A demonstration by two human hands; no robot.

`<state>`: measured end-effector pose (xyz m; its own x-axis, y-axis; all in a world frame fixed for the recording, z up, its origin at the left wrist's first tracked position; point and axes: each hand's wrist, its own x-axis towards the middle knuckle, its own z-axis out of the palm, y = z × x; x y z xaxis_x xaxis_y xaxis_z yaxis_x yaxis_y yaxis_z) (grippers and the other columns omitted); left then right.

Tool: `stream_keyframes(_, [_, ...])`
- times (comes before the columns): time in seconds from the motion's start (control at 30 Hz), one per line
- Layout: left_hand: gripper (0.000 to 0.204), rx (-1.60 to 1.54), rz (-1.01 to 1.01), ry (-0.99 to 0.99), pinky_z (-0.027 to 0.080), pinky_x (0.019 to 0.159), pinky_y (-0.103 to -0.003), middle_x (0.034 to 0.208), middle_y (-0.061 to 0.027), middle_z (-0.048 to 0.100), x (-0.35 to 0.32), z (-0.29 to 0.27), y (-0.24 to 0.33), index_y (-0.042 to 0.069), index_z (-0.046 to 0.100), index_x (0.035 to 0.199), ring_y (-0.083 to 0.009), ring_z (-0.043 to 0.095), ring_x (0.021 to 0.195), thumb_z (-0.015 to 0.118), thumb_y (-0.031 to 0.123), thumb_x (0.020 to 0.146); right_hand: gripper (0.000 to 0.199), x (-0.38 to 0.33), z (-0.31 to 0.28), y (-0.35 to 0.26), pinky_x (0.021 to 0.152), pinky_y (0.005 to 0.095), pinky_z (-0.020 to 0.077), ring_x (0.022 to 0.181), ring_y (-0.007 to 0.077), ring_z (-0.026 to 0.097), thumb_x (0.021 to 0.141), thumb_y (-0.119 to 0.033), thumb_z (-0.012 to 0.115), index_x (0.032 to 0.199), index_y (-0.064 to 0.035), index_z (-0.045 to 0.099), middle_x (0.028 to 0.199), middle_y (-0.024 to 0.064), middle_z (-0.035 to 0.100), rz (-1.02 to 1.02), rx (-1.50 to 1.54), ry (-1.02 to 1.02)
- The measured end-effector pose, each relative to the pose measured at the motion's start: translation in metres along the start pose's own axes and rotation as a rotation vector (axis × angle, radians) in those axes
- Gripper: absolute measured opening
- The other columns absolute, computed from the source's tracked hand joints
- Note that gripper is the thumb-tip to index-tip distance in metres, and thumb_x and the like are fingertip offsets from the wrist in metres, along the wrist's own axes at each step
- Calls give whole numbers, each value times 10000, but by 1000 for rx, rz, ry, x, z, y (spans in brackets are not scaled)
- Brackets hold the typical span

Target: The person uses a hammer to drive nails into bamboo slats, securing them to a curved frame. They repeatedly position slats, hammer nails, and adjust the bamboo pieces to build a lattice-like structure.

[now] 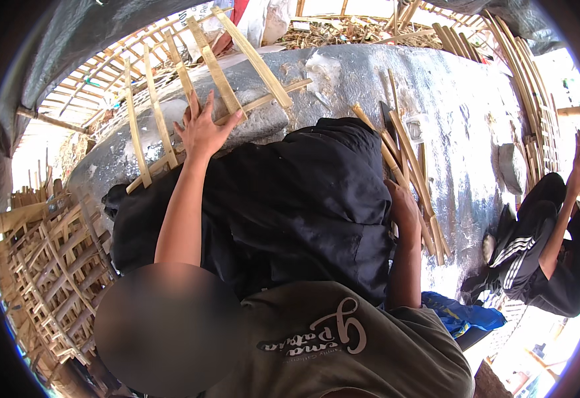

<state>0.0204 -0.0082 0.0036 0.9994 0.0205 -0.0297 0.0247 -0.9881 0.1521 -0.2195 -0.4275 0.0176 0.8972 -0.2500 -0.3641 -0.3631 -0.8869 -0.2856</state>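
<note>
My left hand [204,129] lies with its fingers spread over a bamboo frame, where several upright slats [222,79] cross one long strip [267,98]. The frame rests along my black-trousered legs [283,199] and on the grey sheet. Beside my right thigh, my right hand [404,204] is curled at a small bundle of split bamboo strips [414,156], its fingers partly hidden. A dark, narrow blade-like piece [385,114] lies at the far end of the bundle.
A shiny grey sheet [462,119] covers the ground. Woven bamboo panels [51,278] stand at left. Long bamboo poles [528,86] lean at far right, near another person [535,245] sitting. Bamboo shavings [349,32] are heaped at the back; a blue bag [462,313] lies behind my right arm.
</note>
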Motion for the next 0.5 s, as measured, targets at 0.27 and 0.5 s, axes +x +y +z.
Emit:
stream_keyframes(0.27, [1048,-16,8,0,171,1189,-685,1699,-64,181,1,-1,3,279,383,1579,-384,313,1491,524,909,753,275,-5,16,2,815,518,528,972,427,686,924,-133,570,1185,-88,643,964,250,701,-109,43,78])
stream_keyframes(0.5, [1050,0,3,19,166,1196,-678,1696,-73,189,1,1,1,278,382,1579,-375,318,1491,515,913,753,266,5,2,-11,792,507,543,922,427,697,922,-222,642,1150,-93,689,933,234,716,-1,68,58])
